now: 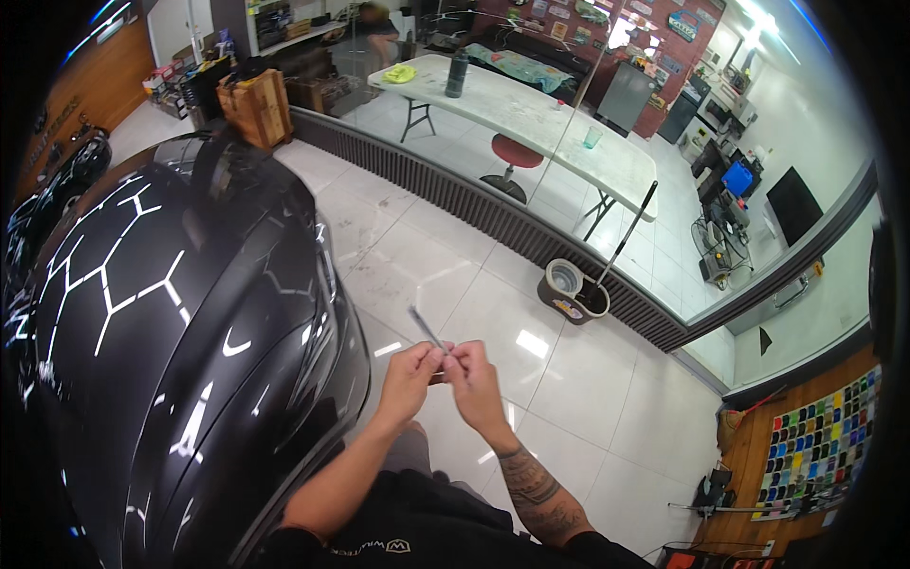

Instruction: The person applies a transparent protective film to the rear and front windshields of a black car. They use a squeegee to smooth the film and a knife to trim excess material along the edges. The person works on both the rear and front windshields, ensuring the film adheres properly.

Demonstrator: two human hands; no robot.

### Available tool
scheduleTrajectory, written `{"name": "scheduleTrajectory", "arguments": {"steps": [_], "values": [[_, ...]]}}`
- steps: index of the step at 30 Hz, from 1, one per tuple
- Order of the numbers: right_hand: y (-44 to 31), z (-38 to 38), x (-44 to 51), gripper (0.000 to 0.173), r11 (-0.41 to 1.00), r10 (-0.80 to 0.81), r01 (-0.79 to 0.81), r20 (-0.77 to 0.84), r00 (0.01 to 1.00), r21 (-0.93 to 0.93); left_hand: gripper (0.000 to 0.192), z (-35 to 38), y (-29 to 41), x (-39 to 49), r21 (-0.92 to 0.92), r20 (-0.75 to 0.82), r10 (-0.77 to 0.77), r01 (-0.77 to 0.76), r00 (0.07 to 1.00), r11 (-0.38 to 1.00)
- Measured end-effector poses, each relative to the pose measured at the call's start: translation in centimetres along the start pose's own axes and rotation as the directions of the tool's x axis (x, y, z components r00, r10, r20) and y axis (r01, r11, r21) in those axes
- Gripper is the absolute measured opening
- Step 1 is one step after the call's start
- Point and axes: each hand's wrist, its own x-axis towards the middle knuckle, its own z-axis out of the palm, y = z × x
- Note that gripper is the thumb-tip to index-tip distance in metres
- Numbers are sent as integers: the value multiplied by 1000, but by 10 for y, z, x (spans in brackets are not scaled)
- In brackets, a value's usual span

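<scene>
A slim grey tool [425, 327], perhaps a snap-off knife, points up and to the left from between my fingertips. My left hand [407, 380] pinches its lower part from one side. From the other side my right hand [475, 387] grips the same spot, thumb and fingers closed. The tool's lower end is hidden by my fingers. Both hands are in front of my body, above the tiled floor. Just left of them stands a glossy black car [234, 334], its hood and headlight side towards me, with lamp reflections on the paint. Neither hand touches the car.
A mop bucket [573, 291] with an upright mop stands by the glass partition. Behind the glass are a white folding table [498, 107], a red stool [515, 151] and a seated person. A wooden cabinet [256, 107] stands beyond the car. Colour swatches [817, 441] hang at right.
</scene>
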Motion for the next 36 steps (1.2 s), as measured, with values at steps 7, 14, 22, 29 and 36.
{"name": "scheduleTrajectory", "arguments": {"steps": [7, 14, 22, 29, 36], "values": [[71, -9, 249, 14, 792, 307, -505, 491, 815, 343, 24, -25, -27, 240, -535, -210, -98, -30, 973, 844], [66, 7, 507, 26, 834, 421, -552, 642, 641, 4, 17, -88, 71, 496, -658, -479, -102, -279, 872, 700], [128, 77, 800, 18, 853, 291, -483, 591, 753, 196, 22, -189, 138, 703, -382, -165, 176, -228, 970, 896], [82, 243, 1070, 20, 637, -91, -539, 748, 657, 551, 26, -263, 191, 878, -164, -472, 214, -324, 855, 932], [78, 448, 1185, 27, 544, -111, -742, 910, 399, 391, 33, -423, 230, 997, 281, -759, 375, -251, 533, 926]]}}
